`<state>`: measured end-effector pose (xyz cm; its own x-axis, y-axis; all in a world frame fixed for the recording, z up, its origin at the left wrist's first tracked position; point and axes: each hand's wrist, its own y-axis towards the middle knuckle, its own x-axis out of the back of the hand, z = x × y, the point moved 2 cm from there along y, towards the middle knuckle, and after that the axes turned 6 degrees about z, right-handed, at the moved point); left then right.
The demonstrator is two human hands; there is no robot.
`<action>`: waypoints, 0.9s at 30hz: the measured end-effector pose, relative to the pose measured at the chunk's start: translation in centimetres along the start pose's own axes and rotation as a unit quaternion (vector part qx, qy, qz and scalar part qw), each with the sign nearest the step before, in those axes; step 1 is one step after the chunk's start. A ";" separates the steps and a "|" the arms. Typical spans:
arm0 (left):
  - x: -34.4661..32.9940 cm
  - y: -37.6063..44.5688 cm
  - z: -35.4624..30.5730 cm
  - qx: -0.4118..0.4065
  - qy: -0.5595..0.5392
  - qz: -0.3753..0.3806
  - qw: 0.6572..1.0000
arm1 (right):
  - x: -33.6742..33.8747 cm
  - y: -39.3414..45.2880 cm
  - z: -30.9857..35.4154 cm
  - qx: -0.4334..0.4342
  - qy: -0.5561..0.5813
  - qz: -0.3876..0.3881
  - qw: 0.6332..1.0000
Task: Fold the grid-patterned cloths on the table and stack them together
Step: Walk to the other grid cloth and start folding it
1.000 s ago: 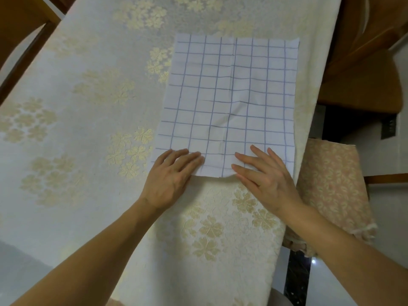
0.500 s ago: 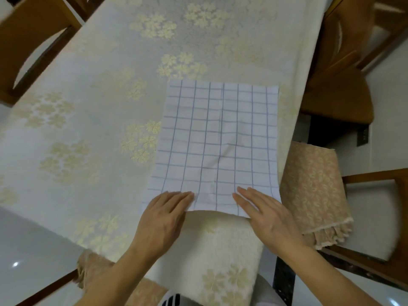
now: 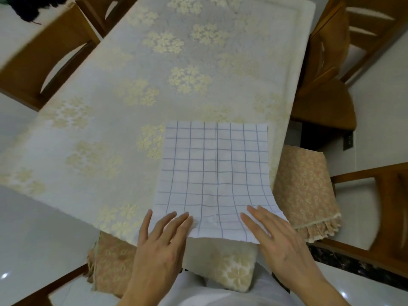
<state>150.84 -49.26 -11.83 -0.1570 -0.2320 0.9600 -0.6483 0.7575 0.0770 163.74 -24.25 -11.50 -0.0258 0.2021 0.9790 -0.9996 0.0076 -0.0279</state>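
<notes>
One white cloth with a blue grid pattern [image 3: 213, 171] lies flat near the table's front right corner, its near edge reaching the table's front edge. My left hand [image 3: 162, 237] rests with straight fingers on the cloth's near left corner. On the near right corner lies my right hand [image 3: 272, 235], fingers straight and spread. The near right corner curls slightly past the table edge. A crease runs down the cloth's middle. I see no other grid cloth.
The table wears a cream tablecloth with gold flower clusters [image 3: 176, 78]. Wooden chairs stand at the left [image 3: 50, 54] and right [image 3: 326, 89]. A chair with a peach floral cushion cover [image 3: 304, 191] is close at the right. White tiled floor surrounds.
The camera has tilted and pulled back, so more of the table shows. The cloth has slid toward me to the table's front edge with both hands still flat on its near edge.
</notes>
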 end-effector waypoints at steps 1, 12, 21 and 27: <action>0.3 0.8 0.1 -0.001 0.006 -0.002 1.000 | 0.5 0.7 -0.3 -0.003 -0.004 -0.002 1.000; -1.2 16.3 4.4 -0.030 0.083 0.022 0.996 | 0.9 12.9 -8.7 -0.067 -0.030 0.067 0.995; -5.7 26.2 7.5 0.034 0.100 0.067 0.992 | -1.1 22.9 -15.8 -0.090 -0.030 0.197 0.976; -8.4 30.4 8.8 0.059 0.077 0.079 0.992 | -3.2 27.0 -18.8 -0.085 -0.046 0.242 0.965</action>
<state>125.87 -29.71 -19.89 -0.1532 -0.0132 0.9881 -0.7095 0.6975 -0.1007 137.11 -6.26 -19.20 -0.4986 0.1343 0.8564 -0.8537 0.0954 -0.5120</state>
